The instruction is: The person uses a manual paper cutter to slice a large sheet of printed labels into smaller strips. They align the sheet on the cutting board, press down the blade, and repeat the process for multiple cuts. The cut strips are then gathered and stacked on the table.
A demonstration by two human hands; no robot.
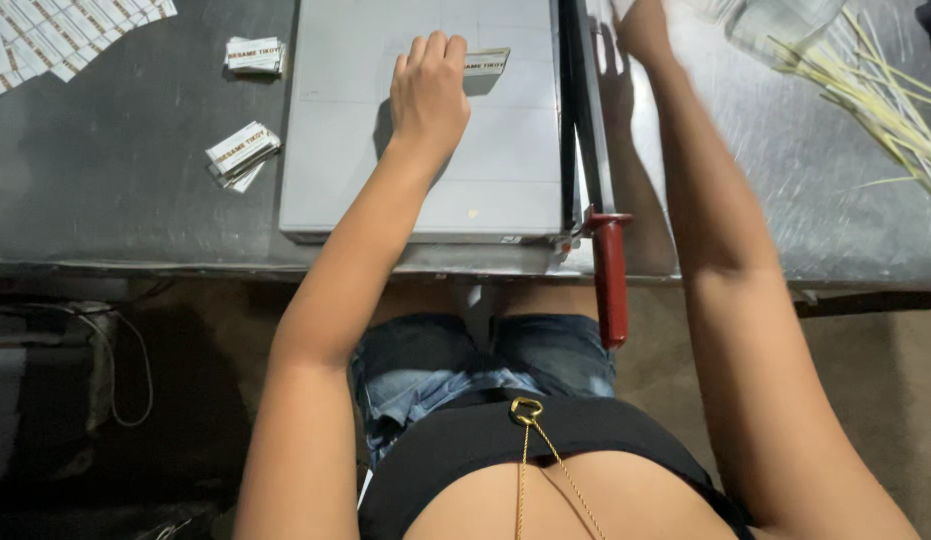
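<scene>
Fingers [433, 50] of the left hand [428, 98] lay flat and together, pressing a small stack of printed paper labels [486, 62] onto the grey bed of a paper cutter [426, 190]; nothing was pinched, the stack seemingly held down to keep it square against the blade side. Just right of those fingertips ran the cutter's dark blade arm [583, 110], lowered, its red handle [613, 280] overhanging the table edge nearest the person.

Right hand [641, 25]: reached beyond the blade, mostly cut off by the frame; its grip could not be told.

Left of the fingers, off the cutter: two small piles of cut labels [243, 152] [256, 55], and an uncut printed sheet [66, 30] at the far corner.

Far right: pale thin strips [886, 95] scattered beside clear plastic [776, 22].

Surface: dull grey metal table [106, 200], scuffed. Below: brown floor, loose cable.
</scene>
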